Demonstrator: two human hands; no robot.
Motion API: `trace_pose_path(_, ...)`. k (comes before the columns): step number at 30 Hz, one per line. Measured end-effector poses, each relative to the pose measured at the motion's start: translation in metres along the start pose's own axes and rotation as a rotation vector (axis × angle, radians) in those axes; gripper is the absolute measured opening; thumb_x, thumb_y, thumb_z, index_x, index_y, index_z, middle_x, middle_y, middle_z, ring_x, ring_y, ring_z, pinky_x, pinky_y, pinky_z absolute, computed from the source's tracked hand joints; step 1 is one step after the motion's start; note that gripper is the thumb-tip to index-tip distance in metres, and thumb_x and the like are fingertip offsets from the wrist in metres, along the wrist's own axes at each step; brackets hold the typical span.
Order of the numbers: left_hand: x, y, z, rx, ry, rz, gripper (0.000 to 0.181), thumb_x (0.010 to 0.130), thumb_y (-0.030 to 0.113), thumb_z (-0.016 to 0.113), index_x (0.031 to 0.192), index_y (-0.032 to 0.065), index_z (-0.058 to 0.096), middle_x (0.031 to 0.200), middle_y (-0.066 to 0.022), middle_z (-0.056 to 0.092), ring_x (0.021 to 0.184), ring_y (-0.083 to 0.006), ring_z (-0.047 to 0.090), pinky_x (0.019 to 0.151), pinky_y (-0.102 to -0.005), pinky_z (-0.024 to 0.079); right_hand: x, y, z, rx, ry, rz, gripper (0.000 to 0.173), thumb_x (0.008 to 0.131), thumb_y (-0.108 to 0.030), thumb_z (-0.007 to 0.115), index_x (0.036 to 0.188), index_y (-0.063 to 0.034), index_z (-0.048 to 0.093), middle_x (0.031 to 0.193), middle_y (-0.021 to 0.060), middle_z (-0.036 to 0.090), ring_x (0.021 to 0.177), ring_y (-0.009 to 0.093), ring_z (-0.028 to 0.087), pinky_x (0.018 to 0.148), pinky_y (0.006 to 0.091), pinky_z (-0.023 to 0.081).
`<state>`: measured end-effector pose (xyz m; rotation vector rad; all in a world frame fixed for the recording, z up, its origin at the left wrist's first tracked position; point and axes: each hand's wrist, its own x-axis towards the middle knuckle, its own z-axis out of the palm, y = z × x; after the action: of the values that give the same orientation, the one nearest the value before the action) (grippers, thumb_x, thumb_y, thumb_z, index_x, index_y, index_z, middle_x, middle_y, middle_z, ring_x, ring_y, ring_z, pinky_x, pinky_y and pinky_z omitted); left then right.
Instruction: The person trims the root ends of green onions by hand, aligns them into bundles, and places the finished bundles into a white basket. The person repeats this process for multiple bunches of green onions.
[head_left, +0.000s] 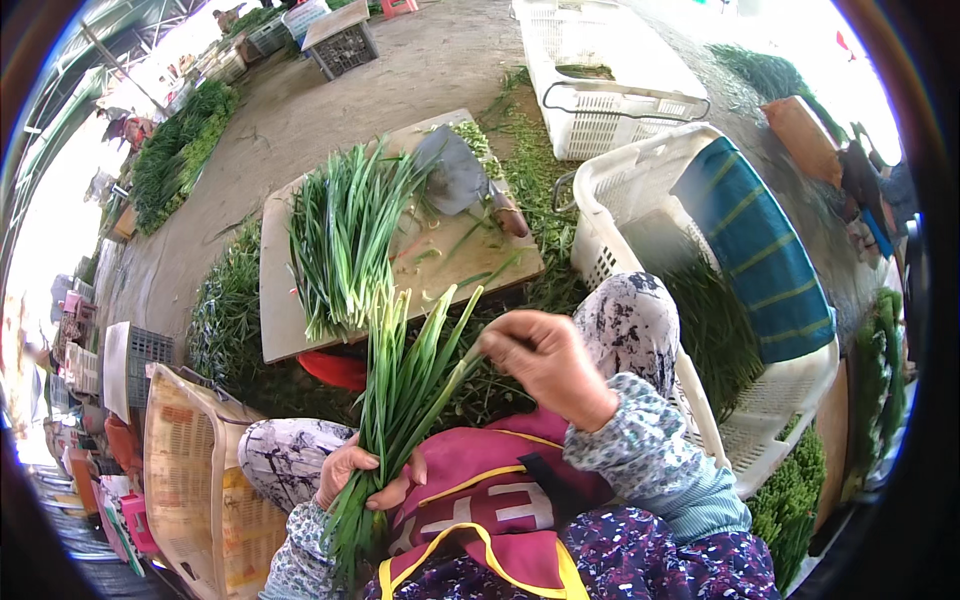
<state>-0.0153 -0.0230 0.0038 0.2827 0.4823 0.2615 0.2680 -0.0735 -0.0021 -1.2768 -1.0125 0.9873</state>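
Note:
My left hand (367, 476) grips a bunch of garlic-chive-like greens (394, 397) above my lap, the pale cut ends fanned upward and the leaf tips hanging below the fist. My right hand (544, 356), slightly blurred, pinches the pale end of one stalk (454, 379) at the bunch's right side. Just beyond, a larger pile of the same greens (349, 232) lies on a board (450, 262). A broad-bladed cleaver (454, 176) rests to the right of that pile, its wooden handle (510, 215) pointing toward me. Trimmed bits (472, 139) are heaped by the blade.
A white plastic crate (600, 217) at my right knee holds greens (705, 322) and has a blue-green cloth (750, 240) over its side. Another white crate (622, 112) stands behind it. At left is a yellowed crate (184, 465). Leafy scraps (232, 307) litter the ground.

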Motion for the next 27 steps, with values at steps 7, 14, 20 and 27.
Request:
trace_pose_path(7,-0.015,0.011,-0.017,0.172,-0.120,-0.032,0.055,0.077,0.031,0.059,0.098,-0.0192,0.051,0.051,-0.0136,0.050,0.040,-0.0141,0.043,0.037,-0.0261,0.032,-0.009,0.012,-0.045,0.579,-0.586,0.012,0.026,0.076,0.002,0.077,0.101,-0.0008,0.068,0.108,0.0130,0.064,0.082,0.019,0.065,0.074,0.0310,0.054)
trace_pose_path(14,-0.011,0.011,0.009,0.411,0.065,0.170,0.066,0.075,0.024,0.058,0.130,-0.0092,0.045,0.092,-0.0263,0.060,0.050,-0.0208,0.053,0.045,-0.0278,0.043,-0.024,0.016,0.008,-0.242,-0.236,-0.068,0.024,0.086,-0.011,0.072,0.104,0.0021,0.066,0.087,0.0157,0.068,0.077,0.022,0.069,0.069,0.0317,0.054)
trace_pose_path(20,-0.011,0.006,0.021,0.443,0.189,0.115,0.063,0.075,0.004,0.060,0.135,-0.0044,0.045,0.110,-0.0257,0.062,0.065,-0.0205,0.061,0.056,-0.0278,0.050,-0.009,-0.004,0.032,0.190,-0.267,0.166,0.022,0.093,-0.017,0.070,0.102,0.0021,0.067,0.077,-0.0045,0.060,0.065,0.001,0.050,0.054,0.0171,0.040)
trace_pose_path(27,-0.009,-0.002,0.028,0.670,0.285,0.216,0.057,0.072,0.004,0.069,0.125,-0.0073,0.051,0.104,-0.0217,0.065,0.067,-0.0202,0.063,0.056,-0.0305,0.052,-0.002,0.000,0.025,0.361,0.066,0.179,0.019,0.097,-0.017,0.064,0.105,0.0002,0.064,0.080,-0.0025,0.061,0.069,0.004,0.055,0.059,0.0189,0.045)
